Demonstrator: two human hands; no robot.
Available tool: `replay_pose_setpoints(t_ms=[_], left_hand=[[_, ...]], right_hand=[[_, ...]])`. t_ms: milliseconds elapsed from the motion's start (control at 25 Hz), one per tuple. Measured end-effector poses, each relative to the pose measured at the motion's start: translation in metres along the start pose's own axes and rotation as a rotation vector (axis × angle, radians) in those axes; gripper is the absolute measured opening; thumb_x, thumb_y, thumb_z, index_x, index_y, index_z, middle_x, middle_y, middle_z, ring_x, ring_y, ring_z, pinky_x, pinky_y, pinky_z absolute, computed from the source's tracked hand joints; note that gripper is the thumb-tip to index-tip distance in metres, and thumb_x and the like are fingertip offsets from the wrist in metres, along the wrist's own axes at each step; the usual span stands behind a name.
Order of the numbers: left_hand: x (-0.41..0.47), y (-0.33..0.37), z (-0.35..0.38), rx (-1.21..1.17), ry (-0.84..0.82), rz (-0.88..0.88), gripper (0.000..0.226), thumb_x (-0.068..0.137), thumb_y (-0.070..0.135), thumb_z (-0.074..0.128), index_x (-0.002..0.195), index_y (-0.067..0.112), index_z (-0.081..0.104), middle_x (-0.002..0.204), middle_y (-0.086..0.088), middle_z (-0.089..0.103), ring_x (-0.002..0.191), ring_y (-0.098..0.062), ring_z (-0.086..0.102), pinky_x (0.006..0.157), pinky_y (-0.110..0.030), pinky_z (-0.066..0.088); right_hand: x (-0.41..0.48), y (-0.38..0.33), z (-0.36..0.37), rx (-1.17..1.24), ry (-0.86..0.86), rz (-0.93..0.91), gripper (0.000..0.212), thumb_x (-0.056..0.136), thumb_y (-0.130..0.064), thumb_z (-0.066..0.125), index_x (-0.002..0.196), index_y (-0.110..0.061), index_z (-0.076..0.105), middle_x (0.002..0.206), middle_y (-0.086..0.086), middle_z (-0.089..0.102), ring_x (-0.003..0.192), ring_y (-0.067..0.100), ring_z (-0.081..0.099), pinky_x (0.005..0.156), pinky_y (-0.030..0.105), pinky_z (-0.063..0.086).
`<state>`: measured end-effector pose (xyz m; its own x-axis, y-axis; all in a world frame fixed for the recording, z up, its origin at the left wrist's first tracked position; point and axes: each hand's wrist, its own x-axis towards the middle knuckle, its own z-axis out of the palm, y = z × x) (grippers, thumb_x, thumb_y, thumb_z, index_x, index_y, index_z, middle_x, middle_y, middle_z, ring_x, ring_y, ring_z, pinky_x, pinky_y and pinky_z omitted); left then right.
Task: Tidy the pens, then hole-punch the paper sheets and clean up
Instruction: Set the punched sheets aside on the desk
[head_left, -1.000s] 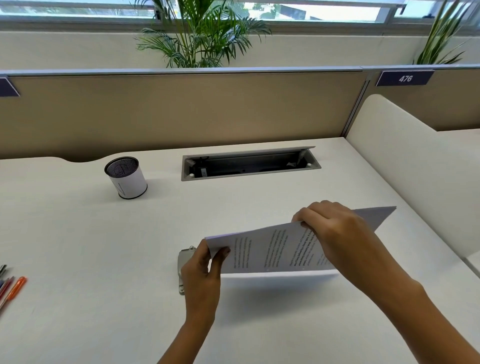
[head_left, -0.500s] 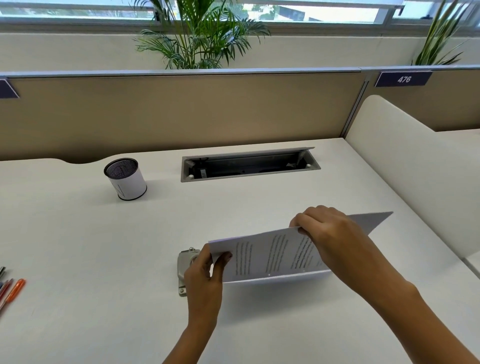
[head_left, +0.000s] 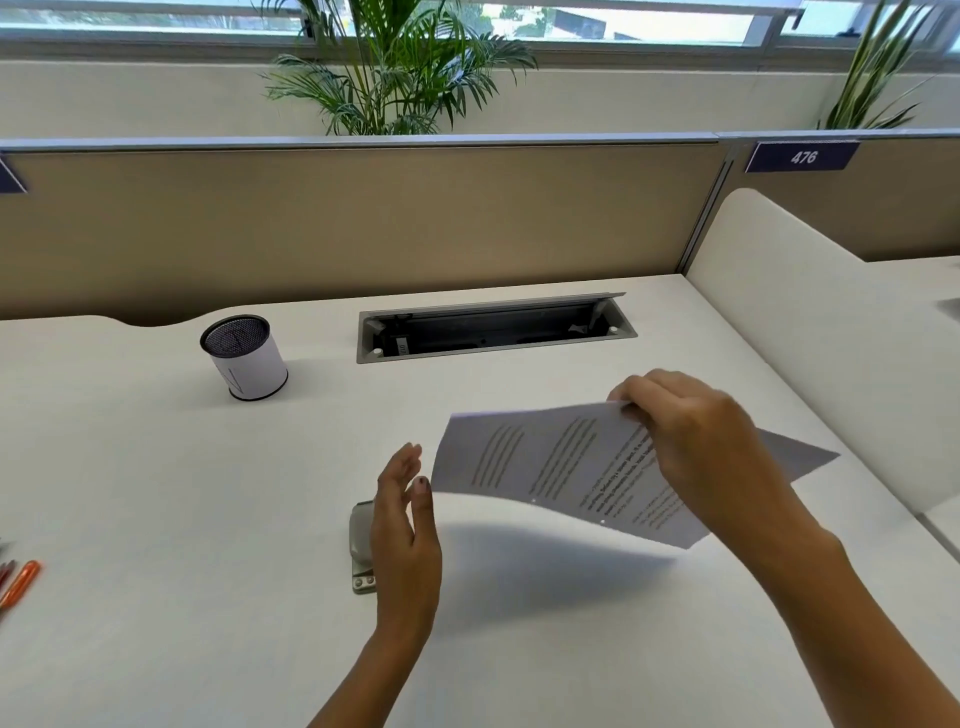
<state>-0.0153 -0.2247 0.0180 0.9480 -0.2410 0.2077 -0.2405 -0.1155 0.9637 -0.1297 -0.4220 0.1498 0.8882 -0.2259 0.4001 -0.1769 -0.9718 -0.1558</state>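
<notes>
Head view: the right hand (head_left: 696, 447) holds the paper sheets (head_left: 561, 467) in the air above the white worktop (head_left: 156, 493), fingers (head_left: 631, 395) pinched on the far edge. The sheets tilt, printed side up, with two small holes near their lower edge, and throw a shadow on the worktop below. The left hand (head_left: 405, 530) hovers just left of the sheets' left edge, fingers apart and holding nothing. Partly hidden behind that hand, a grey hole punch (head_left: 359, 545) sits on the worktop. At the far left stands a mesh pen cup (head_left: 243, 357). Several pens (head_left: 18, 574), one orange, lie at the near left edge, well apart from the cup.
</notes>
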Motion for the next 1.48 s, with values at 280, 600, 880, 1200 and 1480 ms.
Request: replay_pose_setpoints(t_ms=[280, 600, 880, 1200, 1480], left_hand=[[-0.01, -0.034, 0.035, 0.351, -0.417, 0.007, 0.053, 0.1, 0.039, 0.032, 0.149, 0.024, 0.023, 0.157, 0.012, 0.02, 0.144, 0.0, 0.014, 0.12, -0.027, 0.009], [-0.013, -0.066, 0.062, 0.83, -0.492, 0.284, 0.057, 0.099, 0.041, 0.03, 0.15, 0.016, 0.025, 0.159, 0.004, 0.015, 0.147, -0.012, 0.012, 0.12, -0.031, 0.0], [-0.013, -0.068, 0.061, 0.903, -0.508, 0.29, 0.066, 0.095, 0.049, 0.009, 0.151, 0.015, 0.022, 0.159, 0.004, 0.017, 0.147, -0.01, 0.013, 0.12, -0.035, 0.006], [-0.012, -0.062, 0.062, 0.926, -0.556, 0.248, 0.065, 0.095, 0.045, 0.018, 0.15, 0.012, 0.024, 0.158, 0.002, 0.02, 0.146, -0.013, 0.017, 0.12, -0.039, 0.01], [-0.011, -0.06, 0.063, 0.943, -0.569, 0.229, 0.064, 0.095, 0.044, 0.018, 0.151, 0.013, 0.022, 0.159, 0.003, 0.018, 0.147, -0.012, 0.015, 0.119, -0.039, 0.011]], right_hand=[[0.024, 0.042, 0.01, 0.029, 0.271, 0.367, 0.01, 0.094, -0.01, 0.054, 0.094, -0.005, 0.063, 0.086, 0.014, 0.066, 0.062, 0.019, 0.054, 0.057, 0.018, 0.04], [0.051, 0.153, 0.047, 0.145, 0.277, 0.806, 0.019, 0.087, 0.003, 0.055, 0.102, 0.003, 0.067, 0.101, 0.023, 0.07, 0.092, 0.034, 0.063, 0.077, 0.024, 0.043], [0.044, 0.242, 0.086, 0.193, 0.045, 1.13, 0.022, 0.081, 0.008, 0.047, 0.062, -0.003, 0.053, 0.064, 0.019, 0.049, 0.072, 0.036, 0.042, 0.043, 0.016, 0.035], [0.047, 0.301, 0.121, 0.153, 0.002, 1.303, 0.04, 0.091, 0.0, 0.053, 0.132, 0.0, 0.052, 0.136, 0.022, 0.052, 0.121, 0.035, 0.056, 0.098, 0.033, 0.046], [0.051, 0.319, 0.137, 0.077, -0.052, 1.283, 0.044, 0.091, 0.002, 0.053, 0.134, 0.0, 0.05, 0.139, 0.023, 0.049, 0.121, 0.036, 0.055, 0.1, 0.036, 0.047]])
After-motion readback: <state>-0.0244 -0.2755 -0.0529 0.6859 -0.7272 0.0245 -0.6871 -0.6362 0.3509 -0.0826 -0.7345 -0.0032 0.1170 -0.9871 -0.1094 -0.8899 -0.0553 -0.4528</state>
